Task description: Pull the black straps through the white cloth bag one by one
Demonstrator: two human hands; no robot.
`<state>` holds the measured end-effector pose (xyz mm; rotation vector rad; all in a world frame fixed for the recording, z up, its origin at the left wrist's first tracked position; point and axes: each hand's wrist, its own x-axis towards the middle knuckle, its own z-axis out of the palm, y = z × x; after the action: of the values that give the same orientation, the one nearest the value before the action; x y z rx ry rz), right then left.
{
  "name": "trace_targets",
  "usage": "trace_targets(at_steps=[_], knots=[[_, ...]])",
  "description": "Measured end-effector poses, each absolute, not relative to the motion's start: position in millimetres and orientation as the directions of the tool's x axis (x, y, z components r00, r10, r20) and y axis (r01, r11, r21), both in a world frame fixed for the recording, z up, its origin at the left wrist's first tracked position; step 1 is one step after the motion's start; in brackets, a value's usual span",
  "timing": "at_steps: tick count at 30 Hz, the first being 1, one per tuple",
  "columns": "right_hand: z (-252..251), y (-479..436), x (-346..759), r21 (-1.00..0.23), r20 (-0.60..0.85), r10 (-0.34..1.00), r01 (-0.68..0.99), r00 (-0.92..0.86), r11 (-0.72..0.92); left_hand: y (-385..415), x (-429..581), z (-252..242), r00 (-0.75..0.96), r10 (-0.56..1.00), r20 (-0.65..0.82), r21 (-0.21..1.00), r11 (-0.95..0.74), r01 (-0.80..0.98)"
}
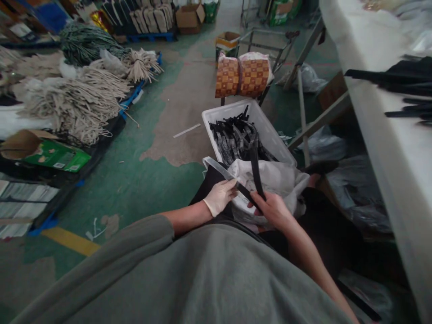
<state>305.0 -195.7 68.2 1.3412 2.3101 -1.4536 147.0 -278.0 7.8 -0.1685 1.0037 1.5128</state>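
Note:
My left hand (220, 197), in a pale thin glove, pinches a long strip where its translucent whitish length (216, 167) meets a black part. My right hand (274, 208), bare, closes on a black strap (256, 168). That strap rises in a bend toward the white bin, and a black end slants from the right hand to the left fingertips. Whether the translucent piece is a sleeve around the strap, I cannot tell. Beneath both hands a white sack (276, 175) lies over my lap. Just beyond is the white plastic bin (275, 137), holding many black straps (232, 135), some with a shiny covering.
On the right runs a white-topped table (371, 90) bearing black strips (398, 76). A checkered rolled cushion (243, 76) sits behind the bin. To the left, bundles of beige cord (77, 99) lie on a pallet beside a green carton (57, 155). A pale strip (186, 130) lies on the floor.

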Motion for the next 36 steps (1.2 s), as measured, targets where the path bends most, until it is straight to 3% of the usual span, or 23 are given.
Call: trace_targets(at_steps=[3,7,13,16,19,22,25,28,33,36], knots=[[76.5,-194.0,324.8,-0.647,-0.557,0.599,0.753,-0.576,0.122,-278.3,127.6,5.9,-0.298,0.682,-0.668,0.470,0.076,-0.879],[71.1,-195.7,315.1,-0.560,-0.479,0.688,0.793,-0.546,0.240,-278.9,139.5,5.6,-0.201,0.716,-0.668,0.417,0.137,-0.899],[66.2,-198.4,305.0,-0.649,-0.480,0.664,0.741,-0.573,0.172,-275.7,144.5,9.0,-0.235,0.727,-0.645,0.426,0.087,-0.900],[68.1,-201.2,315.8,-0.602,-0.506,0.678,0.781,-0.533,0.166,-280.7,141.1,6.7,-0.226,0.704,-0.673,0.408,0.098,-0.908],[61.7,-205.5,308.9,-0.566,-0.473,0.716,0.800,-0.514,0.200,-286.7,156.8,2.1,-0.105,0.735,-0.669,0.358,0.196,-0.913],[53.0,-207.7,299.2,-0.629,-0.446,0.714,0.756,-0.540,0.179,-287.5,170.5,0.7,-0.025,0.794,-0.607,0.374,0.258,-0.890],[52.3,-208.2,311.2,-0.683,-0.519,0.645,0.726,-0.561,0.081,-283.6,164.5,3.6,-0.081,0.783,-0.617,0.399,0.223,-0.889],[56.1,-208.8,333.1,-0.662,-0.550,0.633,0.746,-0.545,0.067,-281.5,155.8,6.1,-0.134,0.732,-0.668,0.396,0.197,-0.897],[56.2,-206.0,323.3,-0.605,-0.499,0.715,0.788,-0.489,0.117,-281.0,173.7,4.3,-0.015,0.779,-0.627,0.382,0.290,-0.878],[58.6,-203.2,313.4,-0.635,-0.498,0.714,0.768,-0.491,0.086,-277.9,179.1,6.3,-0.011,0.801,-0.598,0.413,0.296,-0.861]])
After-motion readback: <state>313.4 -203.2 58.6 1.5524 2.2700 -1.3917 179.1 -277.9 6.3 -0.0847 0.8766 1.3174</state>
